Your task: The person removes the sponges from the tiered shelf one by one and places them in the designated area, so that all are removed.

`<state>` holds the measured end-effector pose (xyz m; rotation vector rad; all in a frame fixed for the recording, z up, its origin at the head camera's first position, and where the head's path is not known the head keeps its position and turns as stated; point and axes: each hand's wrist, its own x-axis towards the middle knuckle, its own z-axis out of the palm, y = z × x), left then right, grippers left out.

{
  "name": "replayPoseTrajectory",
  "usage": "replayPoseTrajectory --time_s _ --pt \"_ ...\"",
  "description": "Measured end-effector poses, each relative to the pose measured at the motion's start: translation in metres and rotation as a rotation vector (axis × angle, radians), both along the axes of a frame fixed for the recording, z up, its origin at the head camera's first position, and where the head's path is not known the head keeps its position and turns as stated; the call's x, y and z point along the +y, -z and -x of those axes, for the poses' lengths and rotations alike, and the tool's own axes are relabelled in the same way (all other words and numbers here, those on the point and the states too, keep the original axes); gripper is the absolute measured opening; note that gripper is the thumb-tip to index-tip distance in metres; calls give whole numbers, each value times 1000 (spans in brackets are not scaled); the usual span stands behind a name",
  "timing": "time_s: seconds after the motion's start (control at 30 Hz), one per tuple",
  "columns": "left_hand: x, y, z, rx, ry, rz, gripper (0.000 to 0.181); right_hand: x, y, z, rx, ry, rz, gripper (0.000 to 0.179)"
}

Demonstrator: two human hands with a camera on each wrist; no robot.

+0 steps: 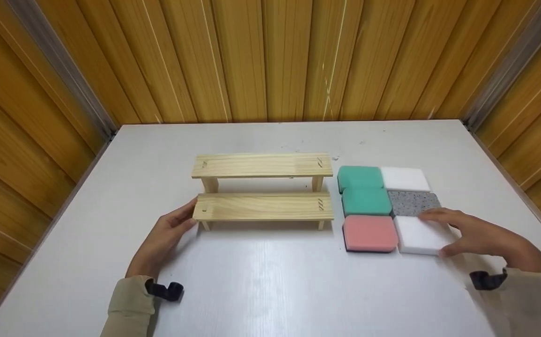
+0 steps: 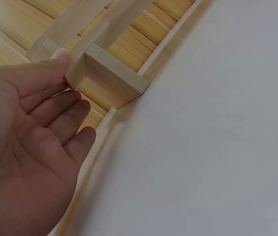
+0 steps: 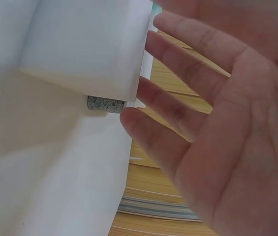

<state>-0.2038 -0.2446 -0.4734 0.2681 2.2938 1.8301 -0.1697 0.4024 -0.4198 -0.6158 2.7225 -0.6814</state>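
A two-tier light wood rack (image 1: 263, 207) stands on the white table. My left hand (image 1: 169, 231) holds the left end of its lower shelf, thumb near the front corner and index finger toward the back. The left wrist view shows the other fingers loosely bent below the rack's end (image 2: 111, 78). My right hand (image 1: 481, 236) spans the right side of the nearest white sponge (image 1: 420, 236), fingers near its far edge and thumb at the front corner. Its fingers look nearly straight in the right wrist view, tips right at the white sponge (image 3: 84, 44).
Beside that sponge lie a pink sponge (image 1: 370, 233), two green sponges (image 1: 367, 201), a speckled grey sponge (image 1: 413, 202) and another white sponge (image 1: 405, 179), packed in two columns right of the rack. Wood-patterned walls (image 1: 284, 61) enclose the table's back and sides.
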Motion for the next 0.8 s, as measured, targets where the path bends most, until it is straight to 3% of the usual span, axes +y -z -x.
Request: replayPoseTrajectory --time_s 0.23,0.43,0.6,0.8 --pt "0 -2 1 -7 5 40 60 5 7 -2 91 -78 124 75" --pt "0 -2 1 -6 -4 9 58 0 0 -2 55 -25 18 72" --pt "0 -3 0 -24 -39 2 54 -6 -5 -2 52 19 -9 68" --pt "1 -9 -2 -38 -132 -138 49 -17 -14 0 20 122 31 63"
